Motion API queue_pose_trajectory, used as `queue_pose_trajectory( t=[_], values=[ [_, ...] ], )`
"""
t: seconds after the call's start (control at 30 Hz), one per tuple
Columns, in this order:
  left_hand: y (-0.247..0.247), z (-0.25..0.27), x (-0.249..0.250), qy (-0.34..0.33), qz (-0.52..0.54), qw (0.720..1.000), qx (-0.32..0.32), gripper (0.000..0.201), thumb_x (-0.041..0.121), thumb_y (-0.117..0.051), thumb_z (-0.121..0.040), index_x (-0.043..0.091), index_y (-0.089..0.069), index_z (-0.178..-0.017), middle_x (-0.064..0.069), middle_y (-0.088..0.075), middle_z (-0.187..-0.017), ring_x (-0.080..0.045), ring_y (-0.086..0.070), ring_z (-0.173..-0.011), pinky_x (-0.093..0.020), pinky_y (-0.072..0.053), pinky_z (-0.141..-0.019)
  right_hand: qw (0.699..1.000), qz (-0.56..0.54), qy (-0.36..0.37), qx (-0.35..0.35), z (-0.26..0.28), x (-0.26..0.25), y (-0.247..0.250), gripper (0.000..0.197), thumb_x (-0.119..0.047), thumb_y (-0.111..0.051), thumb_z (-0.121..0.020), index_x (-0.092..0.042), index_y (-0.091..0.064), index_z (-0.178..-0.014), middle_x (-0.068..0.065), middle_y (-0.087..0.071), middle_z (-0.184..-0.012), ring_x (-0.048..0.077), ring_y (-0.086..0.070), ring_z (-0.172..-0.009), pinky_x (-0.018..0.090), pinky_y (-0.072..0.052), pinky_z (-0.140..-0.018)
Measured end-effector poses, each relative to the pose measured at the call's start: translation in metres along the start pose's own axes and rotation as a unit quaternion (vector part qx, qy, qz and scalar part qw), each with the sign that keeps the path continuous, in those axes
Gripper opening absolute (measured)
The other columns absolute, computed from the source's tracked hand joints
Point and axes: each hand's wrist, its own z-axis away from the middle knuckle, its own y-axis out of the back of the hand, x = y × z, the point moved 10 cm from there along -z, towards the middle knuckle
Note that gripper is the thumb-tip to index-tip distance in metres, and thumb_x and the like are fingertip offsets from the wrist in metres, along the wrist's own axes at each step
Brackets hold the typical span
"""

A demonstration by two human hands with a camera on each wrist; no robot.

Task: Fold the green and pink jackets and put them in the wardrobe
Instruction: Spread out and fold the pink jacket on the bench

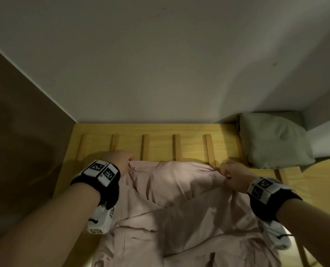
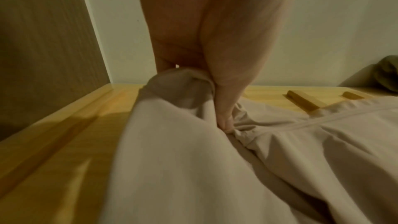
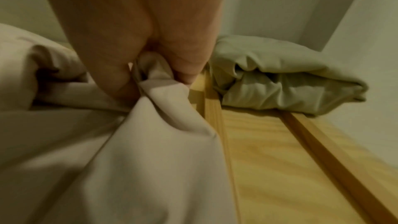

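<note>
The pink jacket [image 1: 179, 205] lies spread on a wooden slatted surface [image 1: 160, 135], one sleeve crossing its front. My left hand [image 1: 119, 159] pinches the jacket's far left corner; the left wrist view shows the thumb [image 2: 226, 108] pressed into bunched pink cloth [image 2: 185, 159]. My right hand [image 1: 233, 176] grips the far right corner, with the fabric [image 3: 155, 108] gathered between its fingers [image 3: 189, 60]. The green jacket [image 1: 274, 139] sits folded at the back right, also seen as the green jacket [image 3: 280, 81] just beyond my right hand.
A white wall [image 1: 160, 64] rises behind the wooden surface. A brown panel [image 1: 15, 132] stands at the left. Raised wooden slats [image 1: 177, 146] run toward the wall between the two jackets. Bare wood [image 3: 280, 168] lies right of the pink jacket.
</note>
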Motion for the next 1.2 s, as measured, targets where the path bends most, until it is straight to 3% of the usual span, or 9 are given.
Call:
queue_pose_trajectory(
  t=[0.13, 0.23, 0.33, 0.5, 0.67, 0.8, 0.9, 1.03, 1.2],
  values=[
    [0.019, -0.008, -0.014, 0.028, -0.007, 0.999, 0.036, 0.019, 0.022, -0.045, -0.094, 0.018, -0.061, -0.104, -0.007, -0.061, -0.112, -0.023, -0.058, -0.096, -0.028, -0.041, -0.074, 0.999, -0.008, 0.019, 0.026, -0.017, -0.007, 0.025, 0.034, -0.003, -0.053, -0.081, -0.026, -0.032, -0.066, 0.0, -0.037, -0.093, 0.017, -0.04, -0.086, 0.022, -0.027, -0.068],
    [0.046, -0.01, -0.018, 0.041, 0.002, 0.991, 0.125, 0.016, 0.019, -0.046, -0.093, 0.018, -0.062, -0.096, -0.008, -0.059, -0.111, -0.025, -0.059, -0.1, -0.027, -0.039, -0.072, 0.998, 0.006, 0.018, 0.052, -0.028, -0.009, 0.045, 0.027, 0.0, -0.05, -0.082, -0.021, -0.038, -0.071, 0.003, -0.036, -0.099, 0.021, -0.045, -0.09, 0.025, -0.03, -0.071],
    [0.078, -0.007, -0.016, 0.045, 0.027, 0.968, 0.245, 0.017, 0.013, -0.046, -0.091, 0.011, -0.061, -0.098, -0.013, -0.059, -0.114, -0.028, -0.056, -0.105, -0.029, -0.034, -0.07, 0.99, 0.019, 0.014, 0.14, -0.035, -0.011, 0.076, 0.01, 0.001, -0.049, -0.084, -0.009, -0.05, -0.086, 0.015, -0.044, -0.109, 0.031, -0.048, -0.099, 0.031, -0.038, -0.079],
    [0.107, -0.008, -0.019, 0.062, 0.031, 0.931, 0.358, 0.017, 0.013, -0.052, -0.087, 0.015, -0.063, -0.1, -0.009, -0.064, -0.105, -0.027, -0.051, -0.105, -0.036, -0.016, -0.091, 0.952, -0.017, 0.021, 0.304, -0.041, -0.012, 0.123, 0.013, -0.001, -0.052, -0.088, 0.007, -0.062, -0.091, 0.026, -0.05, -0.108, 0.04, -0.048, -0.102, 0.041, -0.041, -0.086],
    [0.079, -0.016, -0.015, -0.005, 0.146, 0.942, 0.303, 0.052, 0.019, -0.063, -0.085, 0.012, -0.047, -0.134, -0.01, -0.046, -0.139, -0.028, -0.038, -0.129, -0.036, -0.024, -0.106, 0.958, -0.012, 0.027, 0.284, -0.039, -0.012, 0.099, 0.039, -0.011, -0.054, -0.087, -0.011, -0.057, -0.126, 0.017, -0.032, -0.148, 0.036, -0.025, -0.137, 0.042, -0.025, -0.113],
    [0.022, 0.0, -0.023, 0.008, 0.16, 0.961, 0.224, 0.067, 0.013, -0.059, -0.084, 0.019, -0.03, -0.144, -0.008, -0.019, -0.154, -0.028, -0.019, -0.141, -0.042, -0.028, -0.111, 0.98, 0.021, 0.034, 0.196, -0.024, -0.023, 0.037, 0.053, -0.027, -0.049, -0.088, -0.027, -0.037, -0.14, 0.004, -0.008, -0.158, 0.027, -0.004, -0.144, 0.043, -0.01, -0.115],
    [-0.029, 0.023, -0.041, 0.076, 0.218, 0.959, 0.165, 0.061, 0.025, -0.047, -0.094, 0.029, -0.018, -0.148, -0.005, -0.004, -0.158, -0.029, -0.014, -0.142, -0.04, -0.025, -0.112, 0.993, 0.051, 0.035, 0.105, -0.009, -0.029, -0.021, 0.059, -0.044, -0.037, -0.092, -0.041, -0.012, -0.145, -0.01, 0.014, -0.156, 0.018, 0.019, -0.143, 0.045, 0.007, -0.115],
    [-0.084, 0.057, -0.049, 0.118, 0.312, 0.936, 0.116, 0.052, 0.038, -0.026, -0.1, 0.038, -0.007, -0.148, 0.001, 0.007, -0.159, -0.026, -0.003, -0.146, -0.04, -0.018, -0.116, 0.992, 0.04, 0.059, 0.102, 0.014, -0.055, -0.052, 0.06, -0.053, -0.024, -0.094, -0.048, 0.014, -0.141, -0.02, 0.029, -0.147, 0.005, 0.035, -0.132, 0.037, 0.015, -0.112],
    [-0.104, 0.103, -0.042, 0.105, 0.38, 0.9, 0.188, 0.068, 0.034, -0.04, -0.097, 0.031, 0.004, -0.148, -0.003, -0.006, -0.159, -0.022, -0.014, -0.144, -0.038, -0.02, -0.116, 0.994, 0.027, 0.072, 0.083, 0.019, -0.105, -0.069, 0.062, -0.049, -0.024, -0.096, -0.046, 0.025, -0.134, -0.02, 0.038, -0.137, 0.004, 0.037, -0.128, 0.038, 0.018, -0.111]
  ],
)
